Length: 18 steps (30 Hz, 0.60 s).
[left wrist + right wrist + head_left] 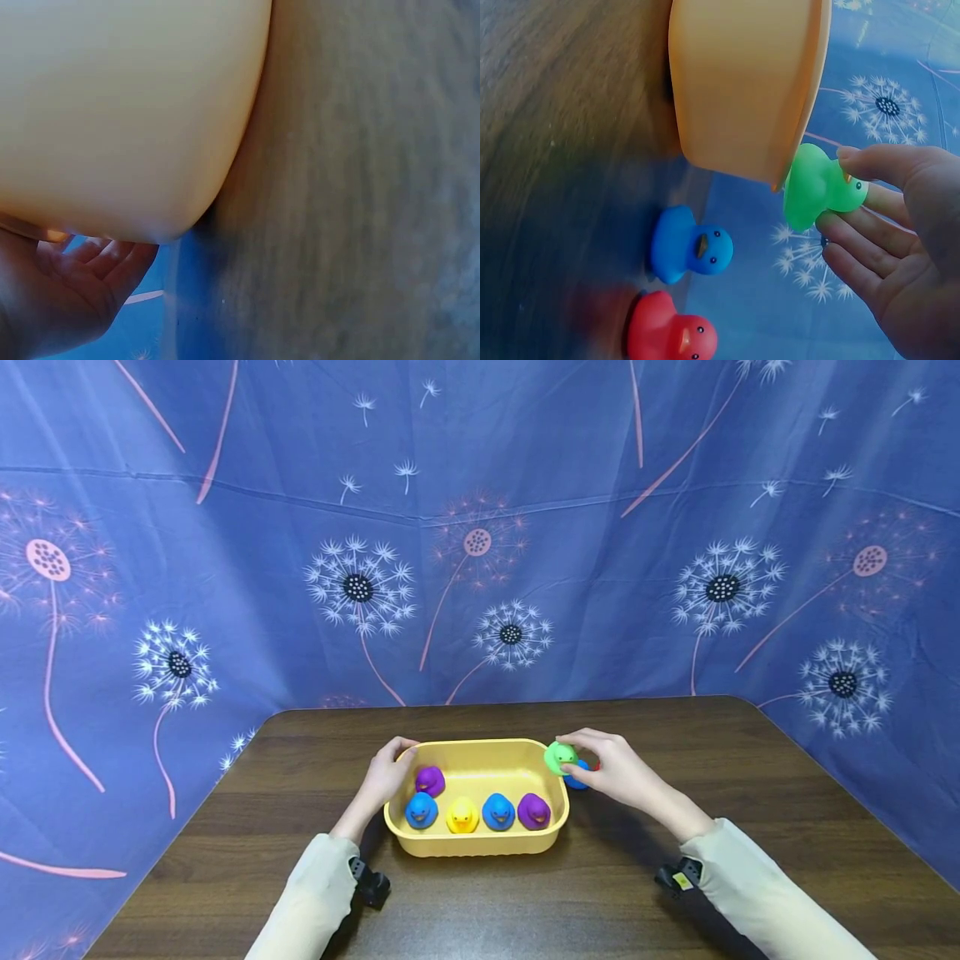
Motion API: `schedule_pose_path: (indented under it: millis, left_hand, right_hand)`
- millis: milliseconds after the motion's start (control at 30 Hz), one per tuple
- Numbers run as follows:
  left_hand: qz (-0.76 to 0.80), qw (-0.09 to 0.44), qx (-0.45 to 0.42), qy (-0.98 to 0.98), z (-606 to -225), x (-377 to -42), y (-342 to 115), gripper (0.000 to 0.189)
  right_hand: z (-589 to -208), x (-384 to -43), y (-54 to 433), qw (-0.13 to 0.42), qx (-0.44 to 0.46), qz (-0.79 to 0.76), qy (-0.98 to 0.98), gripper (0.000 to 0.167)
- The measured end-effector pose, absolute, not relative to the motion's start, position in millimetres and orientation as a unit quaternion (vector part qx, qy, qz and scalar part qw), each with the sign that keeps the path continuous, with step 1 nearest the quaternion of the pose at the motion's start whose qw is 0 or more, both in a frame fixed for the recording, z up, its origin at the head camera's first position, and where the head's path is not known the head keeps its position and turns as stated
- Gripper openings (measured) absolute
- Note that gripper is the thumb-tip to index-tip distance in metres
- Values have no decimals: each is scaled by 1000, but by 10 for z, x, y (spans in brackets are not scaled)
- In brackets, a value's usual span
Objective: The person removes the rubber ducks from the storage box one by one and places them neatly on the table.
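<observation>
One green duck [557, 758], pinched in your right hand [611, 764]: thumb on its face side, fingers behind. It lies left of those fingers, off the table [465, 910], upright, head up, right at the far right corner of the yellow tub [480, 847]. Can't tell whether it touches the rim. That's the key relation: duck sits at the corner, tub interior left and near of it, your right hand outside to the right. Tub's long axis runs left to right.

Your left hand [388, 772] grips the tub's far left corner, fingers bent round the wall; thumb not clear. Right hand is much nearer the duck.

Five ducks already sit in the tub: four along the near side, one farther at left. Right of the tub, a blue duck [679, 244] and a red duck [667, 330] stand side by side on the table.
</observation>
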State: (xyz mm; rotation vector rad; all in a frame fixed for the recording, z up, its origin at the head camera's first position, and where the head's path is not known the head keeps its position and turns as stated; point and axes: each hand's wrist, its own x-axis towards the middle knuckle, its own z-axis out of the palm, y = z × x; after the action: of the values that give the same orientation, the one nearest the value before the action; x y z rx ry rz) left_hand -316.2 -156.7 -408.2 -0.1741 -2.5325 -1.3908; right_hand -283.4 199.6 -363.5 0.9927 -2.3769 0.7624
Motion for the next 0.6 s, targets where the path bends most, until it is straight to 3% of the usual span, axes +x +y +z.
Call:
schedule_pose_path:
  millis: [600]
  left_hand:
    - [-482,118,-58,-866,-4087,-3168,-1559,20]
  right_hand:
    - [-3685,-2873,2278,248,325,257,-876,36]
